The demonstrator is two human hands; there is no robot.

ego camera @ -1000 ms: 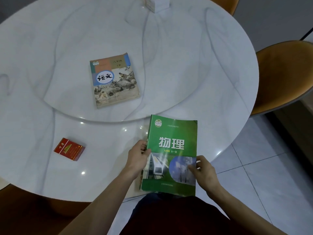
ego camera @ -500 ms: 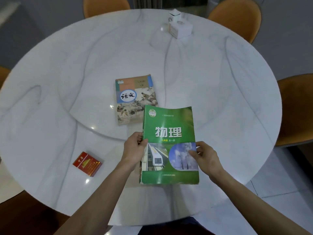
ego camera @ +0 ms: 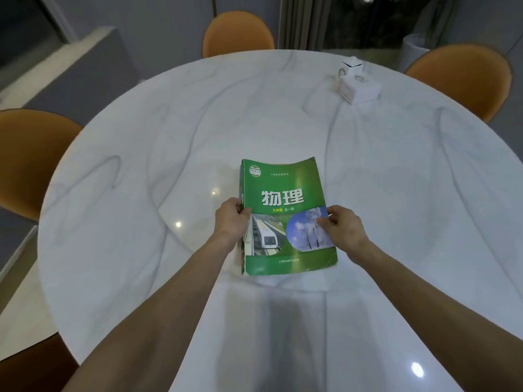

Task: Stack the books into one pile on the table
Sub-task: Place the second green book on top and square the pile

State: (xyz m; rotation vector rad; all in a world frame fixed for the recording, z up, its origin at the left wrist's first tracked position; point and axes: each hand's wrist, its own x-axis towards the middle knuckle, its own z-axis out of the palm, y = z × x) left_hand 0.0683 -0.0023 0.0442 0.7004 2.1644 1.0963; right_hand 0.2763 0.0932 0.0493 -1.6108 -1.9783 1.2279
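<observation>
A green physics textbook (ego camera: 284, 193) lies flat near the middle of the round white marble table (ego camera: 141, 171). It covers the smaller illustrated book almost fully; only a thin strip of that book's edge (ego camera: 241, 250) shows along the green book's left side. My left hand (ego camera: 230, 220) grips the green book's left edge, thumb on the cover. My right hand (ego camera: 343, 227) pinches its right edge, fingers on the cover.
Two small white boxes (ego camera: 357, 84) stand at the table's far right. Orange chairs ring the table: one at the back (ego camera: 237, 35), one at the right (ego camera: 464, 77), one at the left (ego camera: 31, 157). The red pack is out of view.
Both hands carried the green book forward from the near table edge and set it over the illustrated book. The view tilted up, so the red pack dropped out of frame.
</observation>
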